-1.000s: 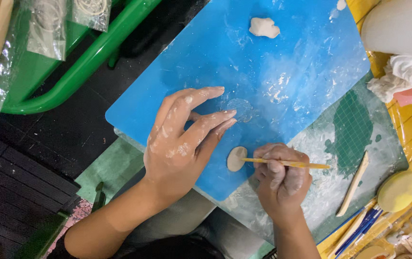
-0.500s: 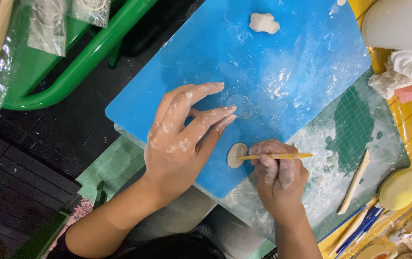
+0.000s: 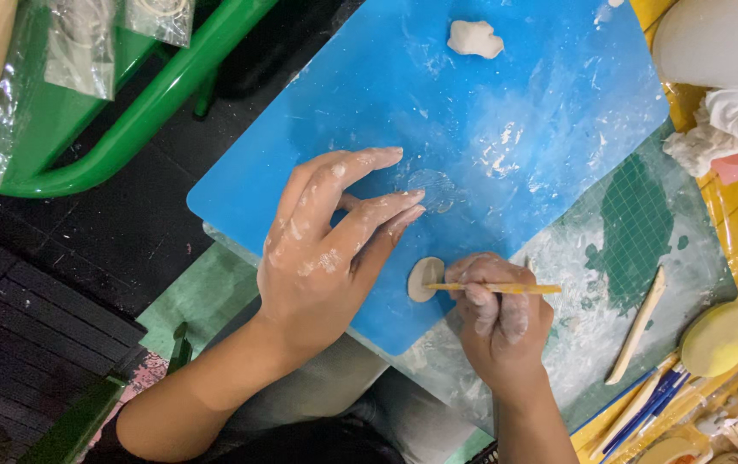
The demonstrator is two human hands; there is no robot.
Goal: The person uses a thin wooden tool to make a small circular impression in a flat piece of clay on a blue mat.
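My left hand [image 3: 326, 249], smeared with white clay, rests flat on the blue mat [image 3: 438, 112] with its fingers spread, pointing right. Just below its fingertips lies a small flat beige clay disc [image 3: 425, 278]. My right hand [image 3: 498, 318] grips a thin yellow wooden stick [image 3: 506, 289] held level, its tip touching the disc's right edge. A white lump of clay [image 3: 475, 39] sits alone at the mat's far end.
A green cutting mat [image 3: 635, 232], dusted white, lies under the blue one. To the right are a wooden modelling tool [image 3: 637, 325], a yellow round sponge [image 3: 719, 337], blue pens [image 3: 644, 412], a white cloth [image 3: 721, 125] and a white container [image 3: 717, 39]. A green frame [image 3: 141, 112] stands left.
The view has shifted slightly. Both hands stay at the clay disc; the stick tip has moved a little along its right edge.
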